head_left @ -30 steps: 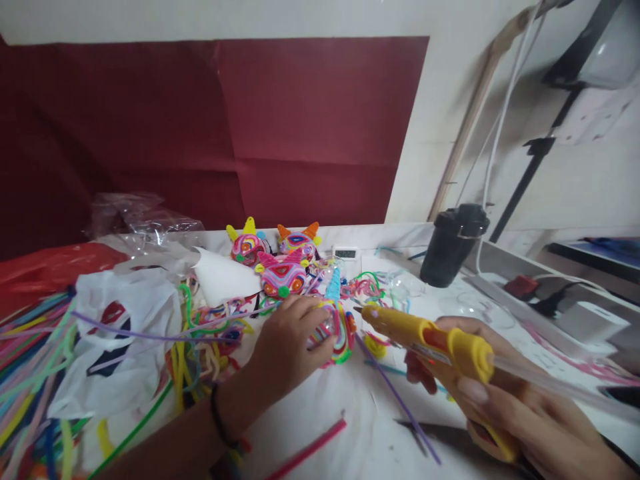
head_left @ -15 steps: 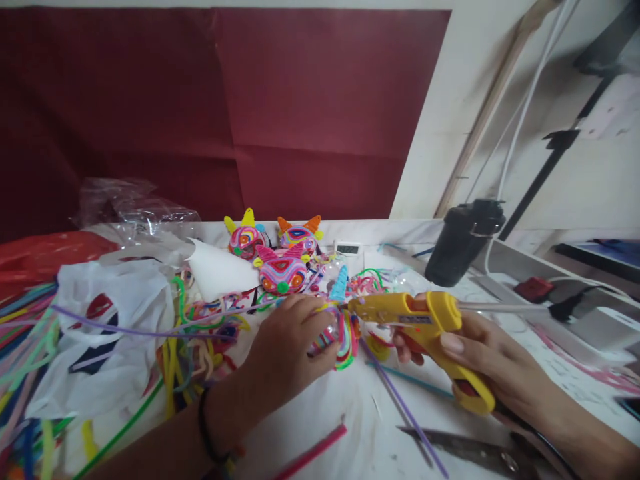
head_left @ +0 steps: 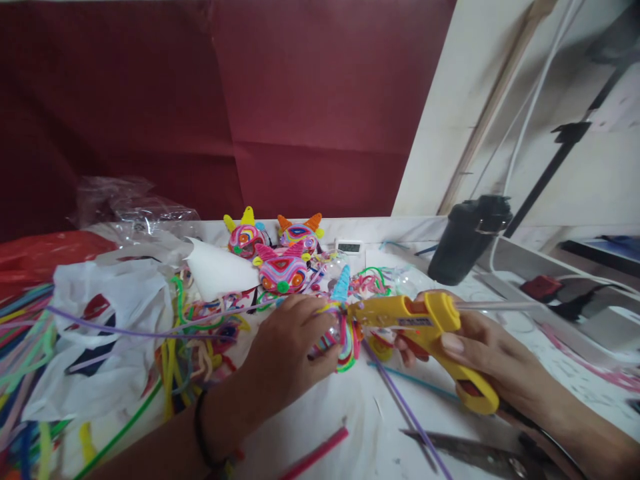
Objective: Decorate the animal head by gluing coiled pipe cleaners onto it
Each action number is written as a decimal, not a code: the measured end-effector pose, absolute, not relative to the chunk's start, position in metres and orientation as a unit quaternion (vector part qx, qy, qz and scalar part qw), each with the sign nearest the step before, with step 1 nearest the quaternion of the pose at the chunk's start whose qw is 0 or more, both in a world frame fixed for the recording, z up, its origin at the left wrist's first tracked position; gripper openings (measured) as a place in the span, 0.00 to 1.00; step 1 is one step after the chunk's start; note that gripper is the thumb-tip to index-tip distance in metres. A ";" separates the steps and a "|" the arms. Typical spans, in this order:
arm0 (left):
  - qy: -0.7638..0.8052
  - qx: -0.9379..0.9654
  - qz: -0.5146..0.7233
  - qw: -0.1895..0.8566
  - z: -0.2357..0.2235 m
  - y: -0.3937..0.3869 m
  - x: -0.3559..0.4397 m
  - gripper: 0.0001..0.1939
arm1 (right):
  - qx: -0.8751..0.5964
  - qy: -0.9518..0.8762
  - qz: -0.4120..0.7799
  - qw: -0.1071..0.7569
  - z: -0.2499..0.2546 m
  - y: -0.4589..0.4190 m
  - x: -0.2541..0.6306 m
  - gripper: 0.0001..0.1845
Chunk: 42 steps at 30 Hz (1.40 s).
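Note:
My left hand [head_left: 290, 353] is closed around a round, colourful pipe-cleaner ornament [head_left: 349, 343] with a light-blue pointed ear [head_left: 341, 285]; the palm and fingers cover much of it. In my right hand [head_left: 495, 360] is a yellow hot glue gun [head_left: 425, 327], its fingers wrapped round the handle near the trigger. The gun's nozzle points left and meets the ornament's upper right edge, just under the ear; whether it touches I cannot tell. A clear glue stick [head_left: 500, 306] sticks out of the gun's back.
Behind stand three finished-looking animal-face ornaments [head_left: 283, 272]. Pipe cleaners and a white plastic bag [head_left: 95, 340] lie left. Scissors [head_left: 470, 453], a purple pipe cleaner [head_left: 405, 407] and a pink one [head_left: 320, 453] lie in front. A black bottle [head_left: 467, 240] stands back right, beside a small digital display [head_left: 349, 247].
The view has shifted slightly. Both hands keep nearly the same place, with the glue gun's nozzle still at the ornament's edge below the blue ear.

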<state>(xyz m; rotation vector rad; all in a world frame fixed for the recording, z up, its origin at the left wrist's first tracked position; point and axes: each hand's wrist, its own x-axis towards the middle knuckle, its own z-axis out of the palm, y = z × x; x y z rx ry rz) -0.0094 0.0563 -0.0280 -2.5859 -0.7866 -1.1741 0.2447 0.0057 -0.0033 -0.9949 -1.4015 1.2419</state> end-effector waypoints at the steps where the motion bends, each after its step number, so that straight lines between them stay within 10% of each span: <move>1: -0.264 -0.873 -0.398 0.097 -0.028 0.056 -0.009 0.07 | -0.408 -0.577 0.517 0.482 -0.005 0.005 0.246 0.15; 42: -0.267 -0.875 -0.392 0.095 -0.027 0.055 -0.008 0.07 | -0.410 -0.573 0.531 0.470 0.007 0.004 0.245 0.19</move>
